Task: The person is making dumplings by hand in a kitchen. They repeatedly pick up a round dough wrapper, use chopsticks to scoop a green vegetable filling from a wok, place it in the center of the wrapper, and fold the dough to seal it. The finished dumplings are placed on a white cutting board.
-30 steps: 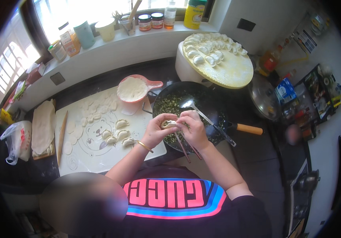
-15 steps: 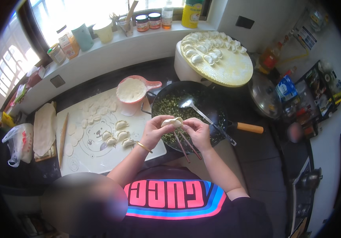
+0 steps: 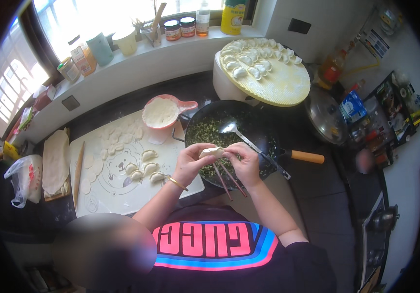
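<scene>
Over the near side of a black wok (image 3: 268, 115), my two hands hold a folded dumpling (image 3: 211, 152). My left hand (image 3: 193, 160) is closed around one end of it, and my right hand (image 3: 244, 160) pinches the edge at the other end. Below my hands a pair of brown chopsticks (image 3: 230, 181) slants over the wok's near rim; their upper ends are hidden. Chopped green filling (image 3: 209, 128) lies in the wok, with a metal spoon (image 3: 249, 140) across it. Left of my left hand, several folded dumplings (image 3: 149, 168) sit on a white board (image 3: 180, 191).
Flat dough rounds (image 3: 93, 168) and a rolling pin (image 3: 79, 176) lie on the board. A pink flour cup (image 3: 161, 112) stands beyond. Behind the wok, a round yellow tray (image 3: 283, 88) carries several dumplings. The wok's wooden handle (image 3: 307, 156) sticks out to the right.
The fingers of my right hand have shifted slightly along the dumpling's edge, and the dumpling looks more closed. The board, wok and tray stay in place.
</scene>
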A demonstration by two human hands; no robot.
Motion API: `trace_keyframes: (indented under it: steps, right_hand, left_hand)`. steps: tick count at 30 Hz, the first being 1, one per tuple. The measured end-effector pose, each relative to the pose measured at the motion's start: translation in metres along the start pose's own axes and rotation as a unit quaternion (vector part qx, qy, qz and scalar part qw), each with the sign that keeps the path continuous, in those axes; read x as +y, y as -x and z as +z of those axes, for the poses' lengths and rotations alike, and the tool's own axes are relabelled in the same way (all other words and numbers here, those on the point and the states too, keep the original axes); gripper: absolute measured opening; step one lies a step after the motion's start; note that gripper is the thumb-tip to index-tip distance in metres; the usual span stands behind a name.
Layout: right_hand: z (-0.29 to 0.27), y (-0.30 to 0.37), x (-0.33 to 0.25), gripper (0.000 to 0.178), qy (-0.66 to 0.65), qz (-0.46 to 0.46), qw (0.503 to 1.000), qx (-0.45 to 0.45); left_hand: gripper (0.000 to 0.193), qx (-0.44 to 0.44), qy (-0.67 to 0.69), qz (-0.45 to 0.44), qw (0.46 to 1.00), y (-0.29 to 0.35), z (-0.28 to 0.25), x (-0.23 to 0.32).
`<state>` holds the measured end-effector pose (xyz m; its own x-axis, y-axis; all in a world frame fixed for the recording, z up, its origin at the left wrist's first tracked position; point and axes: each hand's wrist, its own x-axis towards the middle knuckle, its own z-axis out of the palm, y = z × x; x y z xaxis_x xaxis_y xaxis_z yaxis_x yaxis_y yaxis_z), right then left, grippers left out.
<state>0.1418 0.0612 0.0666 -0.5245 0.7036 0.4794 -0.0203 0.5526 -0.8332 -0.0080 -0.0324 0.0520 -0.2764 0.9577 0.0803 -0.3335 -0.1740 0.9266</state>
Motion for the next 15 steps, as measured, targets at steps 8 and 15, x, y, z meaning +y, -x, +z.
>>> trace_keyframes:
  steps: [8,15]
  right_hand:
    - [0.002,-0.005,0.0,0.008,0.034,-0.052,0.998,0.016]
    - [0.004,-0.011,-0.009,0.008,0.102,-0.105,0.989,0.002]
  left_hand:
    - [0.033,-0.01,0.003,0.007,1.0,-0.001,0.003,0.002]
    - [0.031,-0.017,-0.032,0.018,0.999,-0.002,0.003,0.004]
